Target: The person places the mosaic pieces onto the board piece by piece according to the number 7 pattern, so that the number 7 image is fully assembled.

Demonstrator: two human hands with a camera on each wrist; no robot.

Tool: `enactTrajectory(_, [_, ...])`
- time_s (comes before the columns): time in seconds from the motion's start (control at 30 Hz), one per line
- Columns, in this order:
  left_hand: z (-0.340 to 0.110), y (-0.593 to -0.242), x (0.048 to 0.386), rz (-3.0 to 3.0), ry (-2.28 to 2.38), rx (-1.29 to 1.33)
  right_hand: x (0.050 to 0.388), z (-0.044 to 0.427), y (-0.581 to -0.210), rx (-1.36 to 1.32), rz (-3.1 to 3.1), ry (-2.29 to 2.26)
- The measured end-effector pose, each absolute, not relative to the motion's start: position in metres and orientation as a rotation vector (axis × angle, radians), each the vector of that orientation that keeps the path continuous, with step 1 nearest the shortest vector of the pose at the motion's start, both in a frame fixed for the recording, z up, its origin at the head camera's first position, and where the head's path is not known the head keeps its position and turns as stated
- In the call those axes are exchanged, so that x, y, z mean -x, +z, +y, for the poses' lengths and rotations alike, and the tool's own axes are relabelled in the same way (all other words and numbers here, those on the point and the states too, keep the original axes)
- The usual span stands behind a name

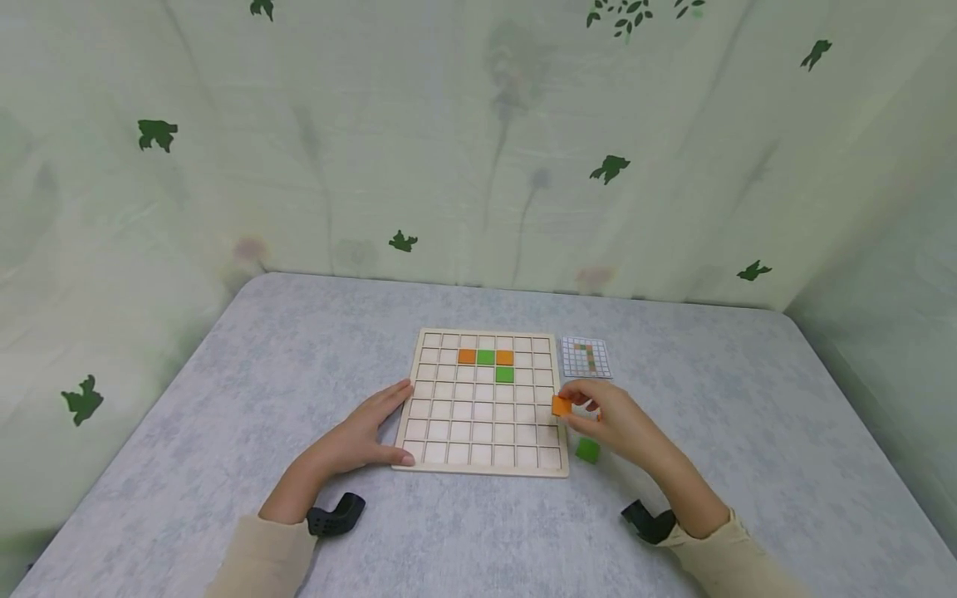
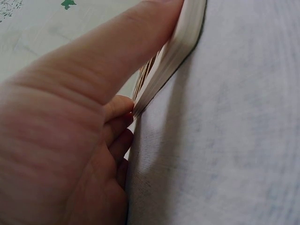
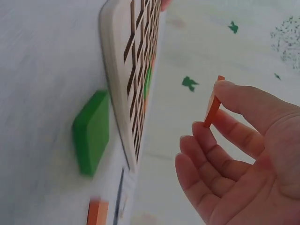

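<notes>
A wooden grid board (image 1: 482, 407) lies on the table, with two orange tiles and two green tiles (image 1: 504, 374) in its upper rows. My left hand (image 1: 359, 432) rests at its left edge, thumb near the lower left corner and fingers along the side; in the left wrist view the thumb (image 2: 112, 47) lies against the board's edge (image 2: 173, 56). Between thumb and fingertips, my right hand (image 1: 616, 423) pinches an orange tile (image 1: 561, 406) over the board's right edge. The right wrist view shows this orange tile (image 3: 213, 105) held on edge, clear of the board (image 3: 117, 75).
A small printed card (image 1: 586, 357) with a coloured grid pattern lies right of the board. A loose green tile (image 1: 587, 450) is on the table below my right hand, and another orange tile (image 3: 97, 212) lies near it. A patterned curtain hangs behind the table.
</notes>
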State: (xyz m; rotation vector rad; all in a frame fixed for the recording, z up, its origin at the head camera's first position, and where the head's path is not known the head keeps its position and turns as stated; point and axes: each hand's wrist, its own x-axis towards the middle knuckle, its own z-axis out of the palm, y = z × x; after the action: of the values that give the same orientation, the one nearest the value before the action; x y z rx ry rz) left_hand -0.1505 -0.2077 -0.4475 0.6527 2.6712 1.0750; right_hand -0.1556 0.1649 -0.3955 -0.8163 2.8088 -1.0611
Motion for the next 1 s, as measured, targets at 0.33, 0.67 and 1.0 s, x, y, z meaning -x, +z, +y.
enactTrajectory(0.33, [-0.207,-0.448,0.151,2.675,1.068,-0.648,0.184,0.124,-0.416,0.895,2.759,-1.221])
enactTrajectory(0.67, [-0.208,-0.449,0.152,2.675,1.072,-0.665,0.199,0.098,-0.437,0.74,2.785,-1.231])
enactTrajectory(1.0, [-0.208,-0.45,0.152,2.685,1.074,-0.673,0.2,0.094,-0.438,0.701,2.782,-1.175])
